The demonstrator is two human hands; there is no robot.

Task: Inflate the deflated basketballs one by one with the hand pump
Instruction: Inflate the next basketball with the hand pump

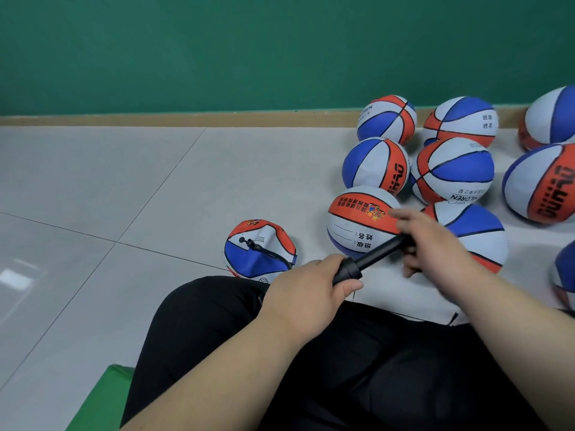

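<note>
Floor (124,181) carried everything; cluster of rounder balls (452,169) lay at far right edge by wall; deflated basketball (259,259) sat crumpled beyond knee, left of both hands, nearer left hand (311,293); left fingers clenched round pump (373,255) barrel; right hand (432,244) fingers curled on handle, rod drawn out; pump axis ran near-left to far-right; hose (273,254) led to needle (244,240) seated in ball.

Green wall (217,51) at the far side, tan baseboard (155,120) below, pale tiled floor (124,181) (light glare near left)
</note>
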